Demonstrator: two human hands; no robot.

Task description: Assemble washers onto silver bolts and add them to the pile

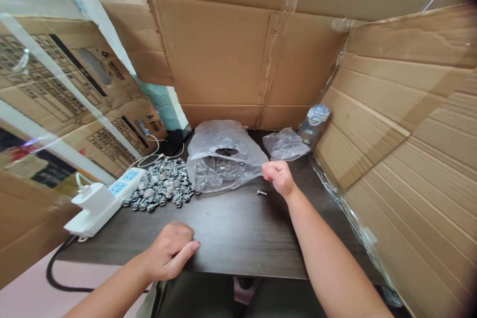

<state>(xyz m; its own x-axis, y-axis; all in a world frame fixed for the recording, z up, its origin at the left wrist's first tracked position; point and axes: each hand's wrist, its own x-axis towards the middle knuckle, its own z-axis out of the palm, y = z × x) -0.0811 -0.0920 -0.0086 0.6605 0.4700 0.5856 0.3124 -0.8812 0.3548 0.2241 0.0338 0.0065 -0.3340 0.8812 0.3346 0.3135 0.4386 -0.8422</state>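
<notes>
The right hand (279, 178) and left hand (169, 251) are well apart, both loosely curled with nothing visible in them. A lone hex bolt (262, 192) lies on the dark desk (231, 238), its long axis running sideways, just beside the right hand's lower left and far from the left.

Bright, even indoor light leaves only soft shadows; glare streaks the crumpled clear plastic bag (223, 141) and clear plastic sheeting (44, 67) at left, while the brown corrugated cardboard wall (406, 159) bows at the darkened right edge.
</notes>
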